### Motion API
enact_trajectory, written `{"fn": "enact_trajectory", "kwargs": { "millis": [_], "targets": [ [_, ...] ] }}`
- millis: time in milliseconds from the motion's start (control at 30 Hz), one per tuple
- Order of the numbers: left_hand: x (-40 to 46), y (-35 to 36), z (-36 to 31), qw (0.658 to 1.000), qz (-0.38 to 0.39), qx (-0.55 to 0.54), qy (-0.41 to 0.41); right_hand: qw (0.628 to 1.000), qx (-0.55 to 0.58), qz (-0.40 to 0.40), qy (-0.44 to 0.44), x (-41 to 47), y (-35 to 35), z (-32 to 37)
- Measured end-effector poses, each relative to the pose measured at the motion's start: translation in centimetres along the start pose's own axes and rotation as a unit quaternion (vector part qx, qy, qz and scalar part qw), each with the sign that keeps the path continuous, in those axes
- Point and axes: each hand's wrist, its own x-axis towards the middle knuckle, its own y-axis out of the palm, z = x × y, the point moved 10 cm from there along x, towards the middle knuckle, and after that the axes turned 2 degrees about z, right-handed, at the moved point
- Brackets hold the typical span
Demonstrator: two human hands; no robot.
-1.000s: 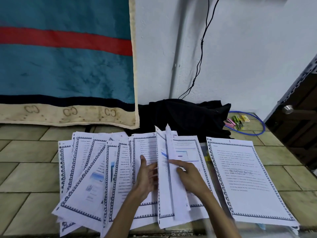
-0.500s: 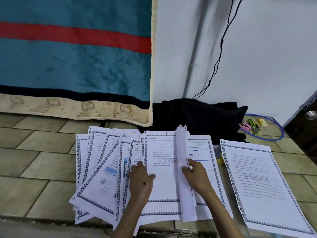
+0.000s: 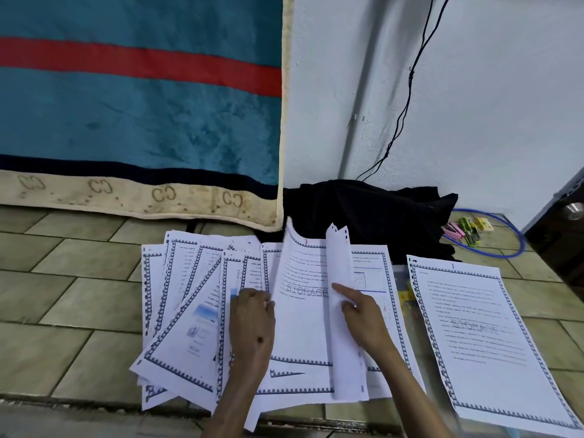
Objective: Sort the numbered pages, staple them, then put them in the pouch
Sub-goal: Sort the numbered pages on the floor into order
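Both hands work in a fan of pages [image 3: 189, 336] spread on the tiled floor [image 3: 69, 292]. The left hand [image 3: 252, 324] lies on the fan, its fingers pinching the left edge of a sheet marked 7 [image 3: 300, 298] and lifting it. The right hand [image 3: 363, 314] rests with fingers loosely bent and the forefinger straight, pressing against a curled sheet [image 3: 343, 311] that stands on edge. Page 1 [image 3: 474, 336] lies apart on the right, over what looks like a clear pouch [image 3: 403, 289], of which only a strip shows.

The likely trouble: the curled sheet could flop back and hide its number, or sheets may slide as one and land out of order, since the fan overlaps loosely and lies askew. A hard pinch could crease the lifted edge.

Further off lie a black cloth [image 3: 373, 213], small coloured items [image 3: 467, 229] inside a blue hoop [image 3: 505, 248], possibly a stapler among them, a hanging blanket [image 3: 139, 115] and a white wall [image 3: 489, 105] with a black cable [image 3: 407, 90].
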Motion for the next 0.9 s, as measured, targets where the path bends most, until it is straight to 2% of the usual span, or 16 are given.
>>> {"fn": "enact_trajectory", "kwargs": {
  "millis": [67,133,200,267,333,400,433,467,633,733,800,900],
  "targets": [
    [-0.7,0.3,-2.0,0.997,0.029,-0.071,0.033,0.997,0.057,0.026,0.038,-0.1,0.5,-0.1],
    [-1.9,2.1,-4.0,0.977,0.118,-0.173,0.027,0.991,0.115,0.037,0.05,-0.5,0.6,0.3],
    [-2.9,4.4,-5.1,0.935,0.202,-0.291,-0.011,0.989,0.136,0.036,0.034,-0.4,0.5,0.9],
    [-3.4,5.9,-4.5,0.89,0.216,-0.392,-0.091,0.993,0.115,0.019,0.012,-0.2,0.0,1.1],
    [-2.8,5.3,-2.6,0.911,0.164,-0.354,-0.133,0.997,0.079,0.005,-0.024,-0.1,-0.7,1.6],
    [-2.0,4.1,-0.3,0.953,0.121,-0.228,-0.159,0.997,0.067,0.003,-0.037,-0.3,-1.2,1.8],
    [-1.8,3.9,0.7,0.959,0.122,-0.187,-0.176,0.997,0.066,0.002,-0.04,-0.3,-1.3,1.8],
    [-1.7,4.0,1.5,0.956,0.129,-0.178,-0.195,0.997,0.063,-0.001,-0.045,-0.3,-1.5,1.7],
    [-0.8,4.6,3.2,0.912,0.146,-0.274,-0.266,0.999,0.025,0.019,-0.024,0.4,-0.4,0.7],
    [0.2,4.2,2.5,0.929,0.138,-0.264,-0.22,1.0,0.026,0.016,-0.004,0.5,-0.2,0.8],
    [0.0,4.2,1.2,0.922,0.14,-0.304,-0.192,0.999,0.045,0.019,-0.008,0.1,-0.2,1.7],
    [-1.7,5.6,-2.4,0.864,0.222,-0.414,-0.18,0.995,0.095,0.036,0.009,-0.5,0.1,2.6]
  ]
}}
